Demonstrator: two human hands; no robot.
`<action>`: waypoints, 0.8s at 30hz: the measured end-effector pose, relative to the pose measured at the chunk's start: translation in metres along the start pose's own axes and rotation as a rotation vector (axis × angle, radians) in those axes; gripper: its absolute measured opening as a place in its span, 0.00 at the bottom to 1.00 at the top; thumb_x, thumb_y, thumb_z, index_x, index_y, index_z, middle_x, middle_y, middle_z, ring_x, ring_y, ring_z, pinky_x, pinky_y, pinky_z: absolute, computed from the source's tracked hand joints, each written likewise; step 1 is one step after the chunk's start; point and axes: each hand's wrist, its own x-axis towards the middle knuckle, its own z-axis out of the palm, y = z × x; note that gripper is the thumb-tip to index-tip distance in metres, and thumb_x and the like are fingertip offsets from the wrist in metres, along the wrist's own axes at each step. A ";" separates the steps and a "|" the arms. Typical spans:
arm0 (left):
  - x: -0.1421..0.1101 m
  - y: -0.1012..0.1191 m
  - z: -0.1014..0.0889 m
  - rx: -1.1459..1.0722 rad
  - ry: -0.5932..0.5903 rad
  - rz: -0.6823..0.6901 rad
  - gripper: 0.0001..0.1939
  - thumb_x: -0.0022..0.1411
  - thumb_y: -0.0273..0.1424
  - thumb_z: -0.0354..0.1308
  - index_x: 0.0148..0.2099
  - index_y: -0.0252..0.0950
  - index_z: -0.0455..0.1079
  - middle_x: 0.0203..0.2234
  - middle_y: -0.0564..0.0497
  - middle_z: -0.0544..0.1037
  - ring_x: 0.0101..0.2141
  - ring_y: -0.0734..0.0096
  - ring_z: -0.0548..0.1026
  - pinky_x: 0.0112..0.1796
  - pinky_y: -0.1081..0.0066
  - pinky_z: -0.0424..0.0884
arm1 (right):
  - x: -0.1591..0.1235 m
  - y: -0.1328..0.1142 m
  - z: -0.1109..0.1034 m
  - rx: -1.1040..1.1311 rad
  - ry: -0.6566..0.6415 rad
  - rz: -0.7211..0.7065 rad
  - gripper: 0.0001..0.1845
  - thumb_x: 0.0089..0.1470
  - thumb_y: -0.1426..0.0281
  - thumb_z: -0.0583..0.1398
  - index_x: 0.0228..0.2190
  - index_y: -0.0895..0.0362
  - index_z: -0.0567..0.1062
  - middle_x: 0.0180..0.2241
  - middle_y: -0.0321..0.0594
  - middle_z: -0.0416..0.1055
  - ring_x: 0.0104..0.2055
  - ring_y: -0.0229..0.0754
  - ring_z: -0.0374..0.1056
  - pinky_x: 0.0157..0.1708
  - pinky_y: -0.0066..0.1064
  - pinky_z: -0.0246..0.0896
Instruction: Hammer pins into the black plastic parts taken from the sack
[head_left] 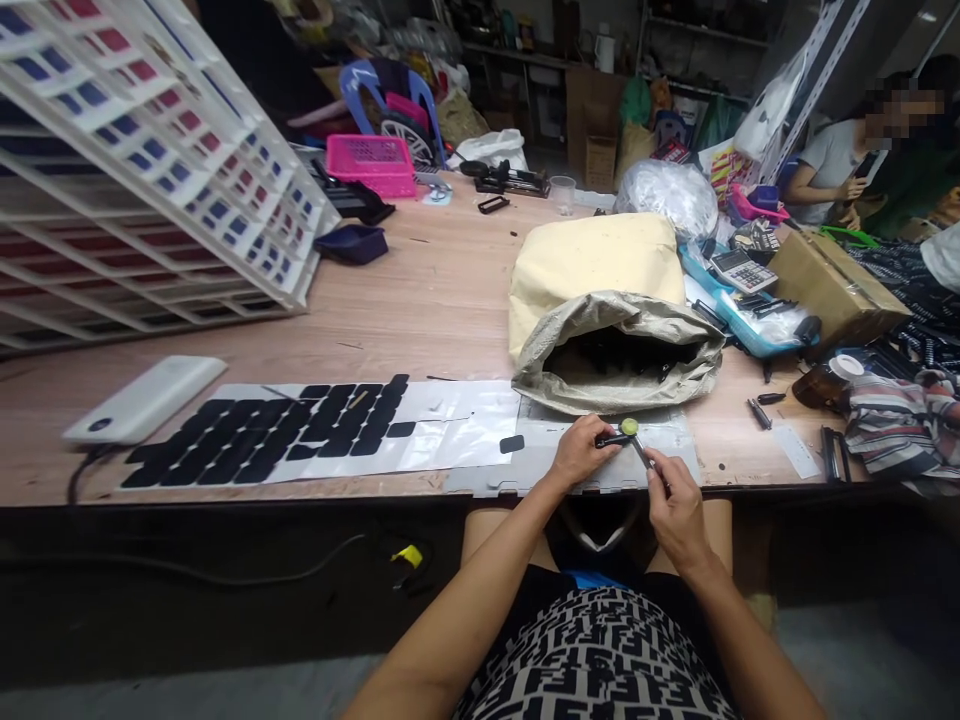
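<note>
My left hand [583, 450] is closed on a small black part [615, 440] over the grey mat [487, 480] at the table's front edge. My right hand [673, 500] is closed around a thin metal tool [641, 452], whose kind I cannot tell. A small round yellow-green piece [628, 427] is at the tool's far end, beside the black part; whether it is fixed to either I cannot tell. Just beyond both hands lies a pale yellow sack [600, 255], its mouth towards me and dark pieces inside. Left of them is a white sheet [442, 450] with rows of black rounded stickers [247, 440].
A white power bank [150, 395] with a cable lies at the left, below a large white plastic crate [172, 130]. To the right are a blue tray [757, 330], a cardboard box [840, 285], a brown jar [821, 385] and striped cloth [892, 420]. Another person [832, 165] sits far right.
</note>
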 end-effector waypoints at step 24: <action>-0.002 0.001 -0.001 -0.004 -0.002 0.000 0.06 0.56 0.31 0.65 0.37 0.38 0.73 0.31 0.53 0.73 0.36 0.67 0.71 0.37 0.69 0.66 | 0.053 0.089 -0.057 -0.580 0.362 0.409 0.21 0.59 0.69 0.53 0.52 0.53 0.76 0.42 0.45 0.71 0.42 0.45 0.65 0.42 0.34 0.57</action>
